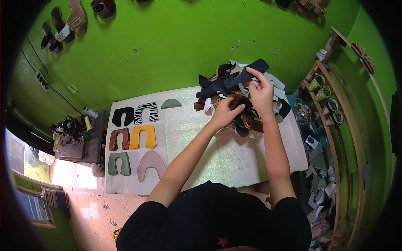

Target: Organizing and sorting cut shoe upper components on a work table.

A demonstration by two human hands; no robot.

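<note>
A heaped pile of cut material scraps [215,102] lies at the table's far right, in black, white, brown, leopard print and other colours. My right hand [261,94] is over the pile, its index finger stretched along a black piece of material [256,70] and its other fingers curled; it grips that piece. At the pile's near left side, my left hand [224,115] has its thumb and fingers around a dark brown piece [238,100]. Some of the left fingertips are hidden among the scraps.
Arch-shaped pieces lie at the table's left: black [123,116], zebra print [145,113], leopard print [119,139], yellow [143,136], green [119,163] and pink [151,165]. A green half-round piece [171,103] is beside them. A sewing machine [69,126] stands left; a wooden rack [349,125] stands right.
</note>
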